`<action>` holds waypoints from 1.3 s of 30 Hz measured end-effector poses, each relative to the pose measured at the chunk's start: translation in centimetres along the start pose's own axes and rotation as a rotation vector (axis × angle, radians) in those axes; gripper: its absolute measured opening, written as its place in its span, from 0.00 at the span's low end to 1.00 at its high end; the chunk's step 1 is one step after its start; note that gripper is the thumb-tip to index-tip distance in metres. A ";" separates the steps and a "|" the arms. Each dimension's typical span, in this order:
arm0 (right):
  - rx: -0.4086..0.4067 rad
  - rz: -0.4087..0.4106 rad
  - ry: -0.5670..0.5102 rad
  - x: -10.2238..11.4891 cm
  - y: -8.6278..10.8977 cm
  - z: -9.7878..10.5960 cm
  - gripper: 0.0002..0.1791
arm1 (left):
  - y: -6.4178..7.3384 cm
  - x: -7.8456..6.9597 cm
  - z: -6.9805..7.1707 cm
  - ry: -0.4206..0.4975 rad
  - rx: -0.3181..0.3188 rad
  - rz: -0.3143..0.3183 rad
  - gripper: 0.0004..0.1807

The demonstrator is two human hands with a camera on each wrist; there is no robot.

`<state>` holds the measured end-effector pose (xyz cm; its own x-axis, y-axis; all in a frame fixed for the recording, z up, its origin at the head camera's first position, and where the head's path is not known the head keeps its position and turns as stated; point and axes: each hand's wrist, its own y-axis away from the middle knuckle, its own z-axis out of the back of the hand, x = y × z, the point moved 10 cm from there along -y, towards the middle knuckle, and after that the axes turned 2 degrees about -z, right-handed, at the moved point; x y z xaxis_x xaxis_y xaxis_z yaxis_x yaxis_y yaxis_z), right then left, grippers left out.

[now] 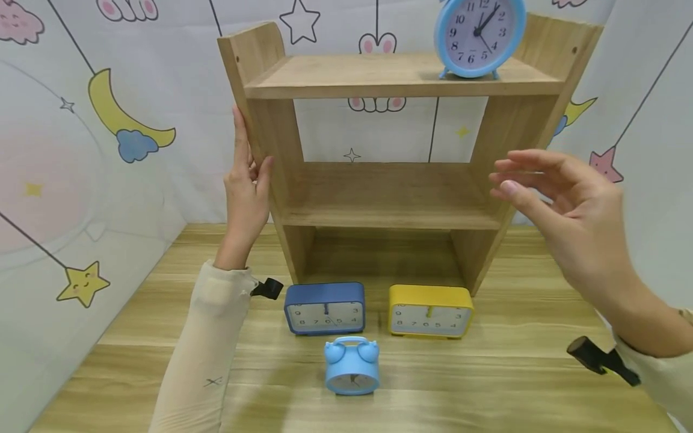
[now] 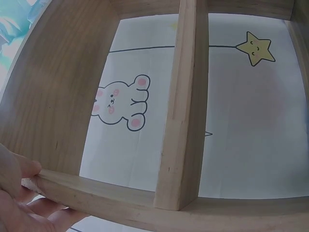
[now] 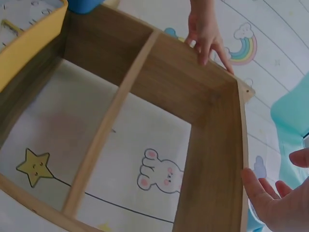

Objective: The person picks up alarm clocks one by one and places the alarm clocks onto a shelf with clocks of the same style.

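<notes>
A wooden shelf [image 1: 397, 192] stands on the table. My left hand [image 1: 246, 189] grips its left side panel, thumb at the front edge and fingers along the outer face. The left wrist view shows the fingers [image 2: 46, 212] at the edge of the wood. Off the shelf's right side, my right hand [image 1: 582, 216] is raised in the air with loosely bent fingers, holding nothing. A round light-blue alarm clock [image 1: 479, 36] stands on the top board, towards the right, its upper part cut off by the frame.
In front of the shelf's base stand a blue rectangular clock [image 1: 325, 293] and a yellow one [image 1: 431, 295]. Nearer to me is a small light-blue twin-bell alarm clock [image 1: 352, 365]. A printed white backdrop [image 1: 146, 198] borders the wood-grain table [image 1: 460, 385].
</notes>
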<state>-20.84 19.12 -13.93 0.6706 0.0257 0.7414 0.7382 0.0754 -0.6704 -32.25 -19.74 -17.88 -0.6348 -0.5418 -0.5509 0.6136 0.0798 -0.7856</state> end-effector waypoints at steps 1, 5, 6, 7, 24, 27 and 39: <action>0.012 -0.003 0.010 -0.2 0.3 -0.2 0.19 | 0.0 0.0 0.0 -0.003 -0.001 0.001 0.41; 0.050 -0.016 0.004 -0.9 1.5 -0.8 0.20 | 0.1 0.0 0.1 -0.014 -0.002 0.004 0.40; 0.057 -0.017 0.002 -1.0 1.7 -0.9 0.20 | 0.0 0.0 0.1 -0.015 -0.002 0.005 0.40; 0.062 -0.020 0.008 -1.1 1.9 -1.0 0.20 | 0.0 0.0 0.0 -0.017 -0.001 0.005 0.40; 0.212 -0.145 0.002 -5.9 6.8 -4.1 0.21 | 0.1 0.0 0.0 0.007 -0.006 0.003 0.40; 0.226 -0.177 -0.021 -7.1 7.8 -4.6 0.21 | 0.1 -0.1 0.1 -0.008 -0.012 -0.002 0.39; 0.289 -0.280 -0.066 -11.8 11.7 -7.4 0.20 | 0.0 0.0 0.0 0.004 -0.001 0.009 0.39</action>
<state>-19.62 12.31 -30.79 0.4334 0.0276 0.9008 0.8344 0.3654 -0.4127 -32.25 -19.72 -17.88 -0.6310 -0.5376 -0.5594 0.6191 0.0856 -0.7806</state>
